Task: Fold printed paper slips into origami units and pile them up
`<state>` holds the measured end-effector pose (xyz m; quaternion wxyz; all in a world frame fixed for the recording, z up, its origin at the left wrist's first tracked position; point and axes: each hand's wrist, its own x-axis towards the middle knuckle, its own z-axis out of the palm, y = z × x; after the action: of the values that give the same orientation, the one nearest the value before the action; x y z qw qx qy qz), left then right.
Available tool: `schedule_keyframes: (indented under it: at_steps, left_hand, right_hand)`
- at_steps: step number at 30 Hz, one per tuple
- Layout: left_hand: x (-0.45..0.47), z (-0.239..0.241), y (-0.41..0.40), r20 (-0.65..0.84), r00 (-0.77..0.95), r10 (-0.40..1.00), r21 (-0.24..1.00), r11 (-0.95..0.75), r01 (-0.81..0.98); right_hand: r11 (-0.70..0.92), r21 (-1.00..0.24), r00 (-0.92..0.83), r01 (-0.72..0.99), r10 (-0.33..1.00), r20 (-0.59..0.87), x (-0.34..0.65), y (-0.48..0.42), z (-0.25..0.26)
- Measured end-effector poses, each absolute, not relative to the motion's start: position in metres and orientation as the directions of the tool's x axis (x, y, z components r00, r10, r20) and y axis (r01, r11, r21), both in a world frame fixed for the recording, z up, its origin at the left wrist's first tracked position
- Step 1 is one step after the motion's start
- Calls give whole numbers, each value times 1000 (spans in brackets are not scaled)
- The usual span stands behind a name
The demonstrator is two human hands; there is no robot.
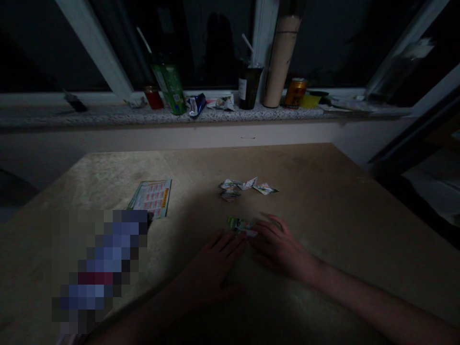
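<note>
The scene is dim. My left hand point(215, 261) and my right hand point(278, 247) rest low on a tan table point(323, 191), fingertips meeting on a small green-and-white printed paper piece point(241, 225). The fingers of both hands press down on its near edge; the fingers look curled rather than spread. A little farther away lie several small folded paper pieces point(246, 188) in a loose cluster. A stack of printed sheets point(153, 197) with red and green print lies to the left.
A blurred-out patch point(97, 268) covers the near left of the table. On the stone windowsill point(108, 115) stand a green bottle point(169, 86), a red can point(154, 97), a dark cup with a straw point(248, 84), a tall beige tumbler point(280, 60) and a gold can point(296, 92).
</note>
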<state>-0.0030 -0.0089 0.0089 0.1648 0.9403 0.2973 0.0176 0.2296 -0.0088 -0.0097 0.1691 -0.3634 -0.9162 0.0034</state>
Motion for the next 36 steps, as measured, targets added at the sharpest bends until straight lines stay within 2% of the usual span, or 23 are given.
schedule_keyframes:
  at_steps: [13, 24, 36]
  left_hand:
    - [-6, 4, -9, -60, 823, 565, 310, -773, 553]
    - [-5, 5, -9, -99, 820, 564, 286, -773, 567]
    - [-6, 4, -9, -64, 826, 561, 295, -780, 552]
  right_hand:
    - [693, -180, -579, 698, 695, 426, 230, -8, -13]
    - [678, -182, -566, 712, 708, 422, 233, -9, -13]
    - [664, -162, -547, 730, 710, 444, 237, -7, -16]
